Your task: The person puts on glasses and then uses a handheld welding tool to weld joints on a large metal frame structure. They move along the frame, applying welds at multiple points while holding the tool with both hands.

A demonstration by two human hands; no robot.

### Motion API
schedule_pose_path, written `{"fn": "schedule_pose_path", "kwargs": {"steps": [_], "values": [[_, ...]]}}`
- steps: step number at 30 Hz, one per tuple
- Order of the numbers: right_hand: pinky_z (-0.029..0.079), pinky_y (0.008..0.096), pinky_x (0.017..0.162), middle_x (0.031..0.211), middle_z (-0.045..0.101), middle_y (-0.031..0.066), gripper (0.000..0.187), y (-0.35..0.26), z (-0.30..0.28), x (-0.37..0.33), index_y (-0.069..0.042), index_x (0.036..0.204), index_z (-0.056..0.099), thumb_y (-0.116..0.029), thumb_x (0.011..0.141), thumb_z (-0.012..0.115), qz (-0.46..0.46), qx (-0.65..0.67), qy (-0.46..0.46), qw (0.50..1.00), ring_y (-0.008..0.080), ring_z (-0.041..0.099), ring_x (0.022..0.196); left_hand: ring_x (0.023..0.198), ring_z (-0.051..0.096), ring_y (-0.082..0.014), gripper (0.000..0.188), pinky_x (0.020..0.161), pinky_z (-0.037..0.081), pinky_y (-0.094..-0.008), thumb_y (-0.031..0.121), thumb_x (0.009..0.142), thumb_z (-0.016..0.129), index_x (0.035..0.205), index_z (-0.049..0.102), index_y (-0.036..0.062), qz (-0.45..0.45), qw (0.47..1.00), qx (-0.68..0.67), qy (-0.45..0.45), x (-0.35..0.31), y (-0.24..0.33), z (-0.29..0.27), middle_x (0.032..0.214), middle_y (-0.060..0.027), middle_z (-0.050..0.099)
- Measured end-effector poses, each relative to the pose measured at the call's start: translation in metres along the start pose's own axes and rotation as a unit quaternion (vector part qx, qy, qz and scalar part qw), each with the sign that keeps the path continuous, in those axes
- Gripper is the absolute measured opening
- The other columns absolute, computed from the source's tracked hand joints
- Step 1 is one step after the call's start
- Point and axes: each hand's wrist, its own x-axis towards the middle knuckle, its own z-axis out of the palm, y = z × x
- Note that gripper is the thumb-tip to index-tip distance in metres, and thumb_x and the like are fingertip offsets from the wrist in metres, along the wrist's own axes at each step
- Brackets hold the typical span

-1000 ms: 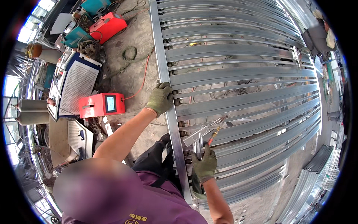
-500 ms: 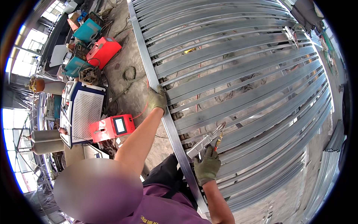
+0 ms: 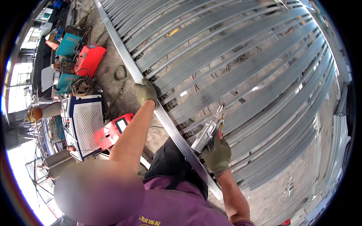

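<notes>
My left hand, in an olive work glove, is closed over the long square metal side rail of a large frame. Many flat grey metal slats run off this rail toward the far right. In my right hand, gloved alike, is a silver handheld welding gun. Its narrow nozzle points away from me, over the slats and the gaps between them. Beside the nozzle shows a thin brass-and-red fitting. My right fingers wrap the gun's grip and are partly hidden beneath it.
Left of the frame stand a red box with a screen, a white-and-blue machine, a red machine and teal machines. A coiled cable lies on the concrete floor. Metal tubes are stacked at far right.
The whole view has turned, shifting the frame and machines leftward. My left hand stays on the rail. The welding gun, still in my right hand, now points more steeply away from me.
</notes>
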Motion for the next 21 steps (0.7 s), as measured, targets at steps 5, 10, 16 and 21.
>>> {"fn": "schedule_pose_path", "kwargs": {"steps": [5, 10, 16, 21], "values": [[0.059, 0.0419, 0.096, 0.119, 0.074, 0.0219, 0.033, 0.024, -0.04, -0.012, 0.002, 0.125, 0.073, -0.003, 0.092, 0.076, 0.065, 0.282, 0.009, 0.957, 0.0328, 0.074, 0.107, 0.119, 0.067, -0.0539, 0.064, 0.099, 0.054, -0.0592, 0.056, 0.109, 0.049, 0.133, 0.064, -0.0013, 0.018, 1.0, -0.015, -0.009, 0.001, -0.002, 0.006, 0.128, -0.0333, 0.071], [0.058, 0.031, 0.098, 0.122, 0.074, 0.0093, 0.045, 0.062, -0.061, -0.021, 0.004, 0.141, 0.061, -0.005, 0.1, 0.077, 0.148, 0.471, -0.061, 0.868, 0.0157, 0.071, 0.109, 0.118, 0.068, -0.0533, 0.067, 0.099, 0.054, -0.0588, 0.058, 0.109, 0.048, 0.135, 0.061, -0.0029, 0.002, 1.0, 0.008, -0.027, -0.003, 0.005, -0.002, 0.128, -0.0333, 0.071], [0.057, 0.0288, 0.094, 0.121, 0.073, 0.0062, 0.048, 0.1, -0.08, -0.037, 0.001, 0.146, 0.059, -0.003, 0.101, 0.076, 0.108, 0.45, -0.13, 0.877, 0.012, 0.069, 0.107, 0.121, 0.068, -0.0518, 0.066, 0.101, 0.055, -0.0566, 0.057, 0.11, 0.049, 0.137, 0.059, -0.0026, 0.005, 1.0, 0.0, -0.016, -0.012, 0.012, -0.007, 0.132, -0.0336, 0.07], [0.058, 0.0289, 0.093, 0.125, 0.072, 0.0057, 0.054, 0.11, -0.092, -0.063, -0.001, 0.151, 0.058, 0.001, 0.099, 0.075, 0.092, 0.437, -0.138, 0.884, 0.0116, 0.068, 0.109, 0.121, 0.068, -0.0517, 0.07, 0.103, 0.055, -0.0554, 0.057, 0.111, 0.047, 0.139, 0.057, -0.0064, 0.013, 0.999, 0.008, -0.029, -0.008, 0.009, -0.007, 0.134, -0.0346, 0.068]]}}
